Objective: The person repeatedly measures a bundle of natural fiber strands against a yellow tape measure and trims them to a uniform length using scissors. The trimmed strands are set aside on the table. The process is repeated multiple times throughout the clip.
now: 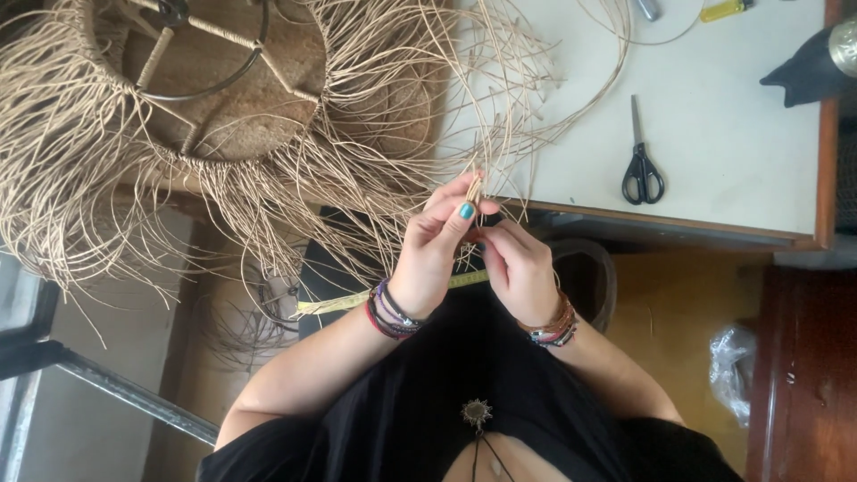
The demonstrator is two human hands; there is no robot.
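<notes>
My left hand [436,243] and my right hand [520,268] meet just in front of the table edge. Both pinch a small bundle of tan fibre strands [474,190] between fingers and thumbs, and the bundle's tips stick up above my left fingers. The strands run from a large woven fibre piece [268,116] built on a metal ring frame [210,85] at the upper left. Many long loose strands fan out from its rim. Both wrists wear several bracelets.
Black-handled scissors [642,170] lie on the white table [741,134] to the right. A yellow measuring tape [357,301] crosses under my left wrist. A dark round container [596,278] sits below the table edge, and a clear plastic bag [732,368] lies on the floor.
</notes>
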